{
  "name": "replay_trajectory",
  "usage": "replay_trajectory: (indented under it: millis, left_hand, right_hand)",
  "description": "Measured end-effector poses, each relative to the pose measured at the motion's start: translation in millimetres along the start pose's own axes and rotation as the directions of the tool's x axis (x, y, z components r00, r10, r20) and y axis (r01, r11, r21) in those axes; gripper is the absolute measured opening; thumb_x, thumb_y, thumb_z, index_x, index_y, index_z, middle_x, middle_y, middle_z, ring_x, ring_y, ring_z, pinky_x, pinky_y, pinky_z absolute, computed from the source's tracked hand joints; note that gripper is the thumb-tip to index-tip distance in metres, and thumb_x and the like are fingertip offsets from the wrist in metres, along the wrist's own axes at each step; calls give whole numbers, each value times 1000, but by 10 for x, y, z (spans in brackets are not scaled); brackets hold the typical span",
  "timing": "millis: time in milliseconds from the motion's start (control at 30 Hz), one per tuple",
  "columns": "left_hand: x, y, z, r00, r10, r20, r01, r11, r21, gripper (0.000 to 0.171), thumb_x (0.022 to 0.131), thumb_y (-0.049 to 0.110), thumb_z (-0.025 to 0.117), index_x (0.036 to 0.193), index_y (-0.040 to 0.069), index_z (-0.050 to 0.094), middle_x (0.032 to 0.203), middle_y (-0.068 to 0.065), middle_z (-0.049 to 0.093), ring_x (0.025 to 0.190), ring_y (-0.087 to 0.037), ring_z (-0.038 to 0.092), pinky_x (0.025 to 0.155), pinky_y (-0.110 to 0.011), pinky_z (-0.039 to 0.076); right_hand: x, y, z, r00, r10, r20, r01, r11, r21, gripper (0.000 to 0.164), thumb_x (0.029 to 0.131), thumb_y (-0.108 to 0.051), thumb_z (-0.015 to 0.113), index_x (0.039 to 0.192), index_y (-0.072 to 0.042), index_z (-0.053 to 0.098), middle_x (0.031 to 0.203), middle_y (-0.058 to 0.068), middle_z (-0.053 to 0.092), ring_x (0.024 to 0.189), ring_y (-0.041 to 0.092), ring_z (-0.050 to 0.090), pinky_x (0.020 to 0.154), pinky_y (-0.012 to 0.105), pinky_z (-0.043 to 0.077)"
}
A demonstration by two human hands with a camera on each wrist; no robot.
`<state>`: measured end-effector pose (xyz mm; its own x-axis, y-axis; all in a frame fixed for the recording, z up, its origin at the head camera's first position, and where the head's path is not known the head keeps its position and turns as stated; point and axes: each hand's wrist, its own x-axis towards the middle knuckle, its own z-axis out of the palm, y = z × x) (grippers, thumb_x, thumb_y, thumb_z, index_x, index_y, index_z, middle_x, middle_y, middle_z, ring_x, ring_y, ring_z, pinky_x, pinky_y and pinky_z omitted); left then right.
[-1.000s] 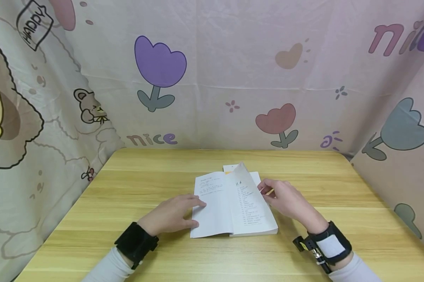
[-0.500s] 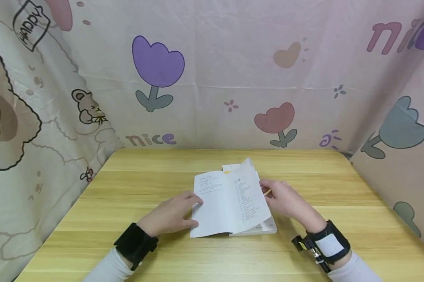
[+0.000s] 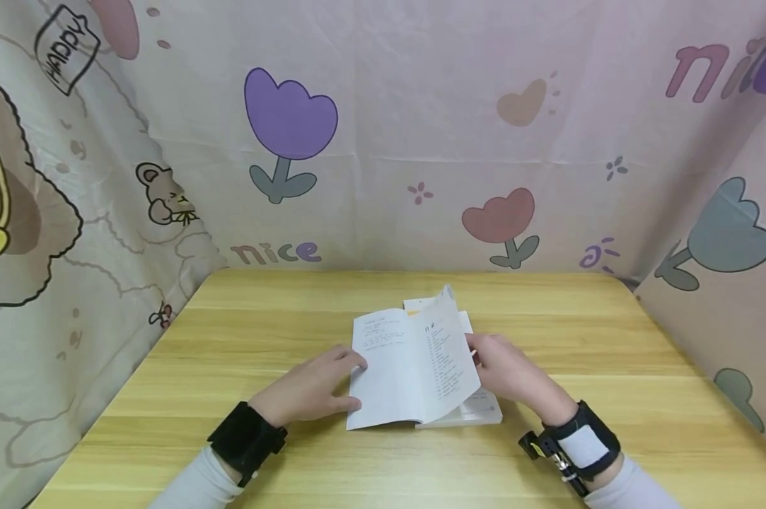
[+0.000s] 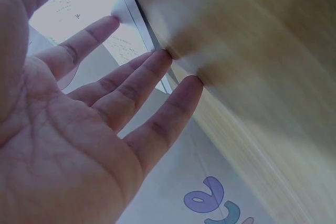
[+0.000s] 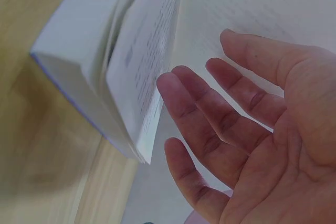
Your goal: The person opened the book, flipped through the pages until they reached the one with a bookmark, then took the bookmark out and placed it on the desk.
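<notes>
An open book (image 3: 383,382) lies on the wooden table, with lines of text on its pages. My left hand (image 3: 319,385) rests at the book's left edge, thumb and fingertips over the left page; the left wrist view has these fingers (image 4: 163,121) spread and fairly straight. On the right, a printed leaf (image 3: 446,360) is raised and tilted off the page stack. My right hand (image 3: 506,367) is at that leaf's right edge, its fingertips partly hidden behind it. In the right wrist view, its fingers (image 5: 210,135) are loosely bent and apart, beside the thick page block (image 5: 79,56).
A white piece with an orange patch (image 3: 414,305) pokes out behind the book's top edge. The wooden table (image 3: 281,311) extends around the book. A printed cloth (image 3: 383,141) with tulips and lettering hangs behind and at both sides.
The right-hand leaf has lifted and swung leftward, uncovering the page beneath at the lower right. My right hand has shifted slightly left, its fingertips now behind the leaf. The left hand stays nearly still.
</notes>
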<state>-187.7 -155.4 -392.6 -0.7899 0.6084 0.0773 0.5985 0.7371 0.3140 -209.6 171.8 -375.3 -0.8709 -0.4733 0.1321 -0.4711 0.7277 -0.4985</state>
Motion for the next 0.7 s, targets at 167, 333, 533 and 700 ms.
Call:
replay_trajectory:
  millis: [167, 333, 533, 700]
  left_hand:
    - [4, -25, 12, 1000, 6, 15, -6, 1000, 0, 57, 84, 39, 71, 131, 12, 55, 133, -7, 50, 116, -19, 50, 96, -37, 44]
    - [22, -33, -12, 1000, 21, 18, -21, 1000, 12, 54, 86, 39, 70, 131, 12, 56, 128, -6, 53, 112, -17, 51, 94, -36, 46]
    - [37, -26, -37, 999, 24, 20, -25, 999, 22, 52, 87, 38, 69, 130, 12, 57, 126, -5, 54, 108, -15, 52, 92, -34, 47]
    - [25, -38, -38, 1000, -2, 18, 2, 1000, 6, 55, 87, 39, 69, 132, 11, 56, 131, -7, 53, 113, -18, 51, 94, -36, 46]
  right_hand:
    - [32, -34, 39, 999, -50, -9, 49, 997, -52, 16, 88, -10, 62, 103, -16, 66, 84, -10, 63, 71, 6, 57, 61, 25, 49]
    - [62, -84, 58, 999, -49, -1, 49, 997, -64, 19, 90, -11, 62, 108, -13, 67, 89, -7, 65, 71, 7, 55, 62, 26, 49]
    - [128, -133, 98, 998, -65, 19, 66, 996, -56, 27, 83, -9, 67, 109, -13, 67, 93, -6, 68, 77, 4, 62, 66, 21, 52]
    - [192, -168, 139, 993, -109, 52, 112, 992, -56, 11, 87, -19, 67, 98, -19, 65, 88, -11, 65, 76, 3, 61, 66, 20, 51]
